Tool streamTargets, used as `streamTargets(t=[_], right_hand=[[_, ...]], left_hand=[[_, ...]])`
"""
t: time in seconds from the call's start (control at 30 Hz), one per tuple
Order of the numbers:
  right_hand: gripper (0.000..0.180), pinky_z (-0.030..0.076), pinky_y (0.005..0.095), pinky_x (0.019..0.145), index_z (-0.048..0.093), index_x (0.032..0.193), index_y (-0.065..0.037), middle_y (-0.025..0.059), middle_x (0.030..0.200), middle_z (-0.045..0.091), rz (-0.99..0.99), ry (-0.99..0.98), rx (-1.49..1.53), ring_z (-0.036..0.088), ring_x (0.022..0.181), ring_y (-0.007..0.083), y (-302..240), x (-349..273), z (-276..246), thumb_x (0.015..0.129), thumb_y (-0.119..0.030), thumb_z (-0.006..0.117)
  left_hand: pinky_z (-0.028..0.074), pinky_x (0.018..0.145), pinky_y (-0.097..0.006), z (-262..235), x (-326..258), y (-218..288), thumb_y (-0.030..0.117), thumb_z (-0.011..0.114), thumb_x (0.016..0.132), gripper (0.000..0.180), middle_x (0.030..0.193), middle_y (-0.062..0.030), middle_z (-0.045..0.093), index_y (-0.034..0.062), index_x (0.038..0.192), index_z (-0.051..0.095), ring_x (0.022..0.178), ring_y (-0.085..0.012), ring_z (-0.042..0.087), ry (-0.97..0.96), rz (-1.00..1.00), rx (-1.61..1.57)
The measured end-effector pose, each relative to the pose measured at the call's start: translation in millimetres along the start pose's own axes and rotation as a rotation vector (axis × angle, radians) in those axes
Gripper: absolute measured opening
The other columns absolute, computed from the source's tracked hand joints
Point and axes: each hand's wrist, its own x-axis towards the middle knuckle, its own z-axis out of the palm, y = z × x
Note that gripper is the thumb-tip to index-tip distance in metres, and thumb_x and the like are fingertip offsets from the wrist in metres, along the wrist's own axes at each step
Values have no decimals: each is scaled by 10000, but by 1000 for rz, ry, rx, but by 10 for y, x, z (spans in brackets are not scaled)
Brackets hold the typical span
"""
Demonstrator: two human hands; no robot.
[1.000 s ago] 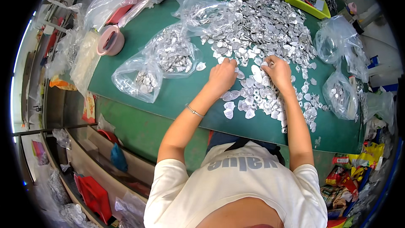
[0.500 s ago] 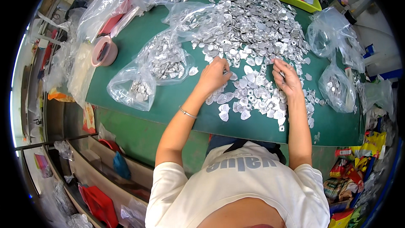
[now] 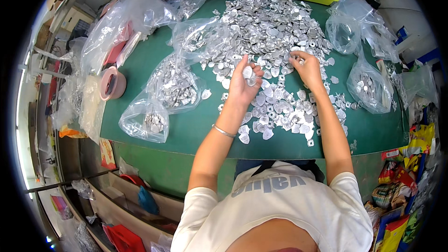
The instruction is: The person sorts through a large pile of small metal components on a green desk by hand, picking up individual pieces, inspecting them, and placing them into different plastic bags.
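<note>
The left hand (image 3: 241,85) is cupping silvery pieces (image 3: 248,72), the right hand (image 3: 307,68), apart from it, is touching the pile (image 3: 275,23), its grip unclear, while most are lying loose on the counter (image 3: 200,128) and some are sitting in bags (image 3: 134,114).

Grey lettering (image 3: 269,184) across white shirt (image 3: 298,212)

Flat silvery pieces (image 3: 270,23), heaped on green tabletop (image 3: 186,128), some in left hand (image 3: 241,87)
</note>
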Motion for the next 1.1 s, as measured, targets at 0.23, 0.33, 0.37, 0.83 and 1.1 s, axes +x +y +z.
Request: streamTargets(t=[0.23,0.33,0.37,0.83,1.1], right_hand=[[198,408,232,483,603,993,-32,29,728,567,286,-137,597,512,533,103,-375,-315,210,830,-144,616],[239,438,318,807,587,1025,-38,83,967,580,-327,-47,72,565,896,226,-442,-527,297,795,-101,599],[254,400,342,848,585,1024,-43,94,998,574,-322,-50,53,539,944,248,-460,-565,254,785,-122,615],[527,242,470,1008,539,1208,-159,128,1305,427,-438,47,-566,338,1253,325,194,316,286,762,-423,635],[262,356,403,886,635,986,-82,104,1035,591,-529,-44,-301,528,980,276,5,-56,93,755,-204,657]], left_hand=[[418,952,-495,208,-16,-461,281,385,944,335,1162,-191,478,-3,1108,453,1108,-315,496,164,-202,177],[395,972,-487,42,41,-554,321,418,935,350,1138,-154,496,44,1148,443,1086,-290,502,-92,-249,-58],[395,967,-452,29,9,-580,349,459,919,347,1135,-120,501,74,1130,472,1045,-248,517,-68,-209,-44],[375,508,-225,-15,-37,-455,402,515,895,322,772,-39,499,84,846,509,683,-122,462,-44,-153,-191],[300,448,-167,-126,19,-381,351,523,904,380,850,-24,479,76,1157,453,658,-84,408,-79,27,-153]])
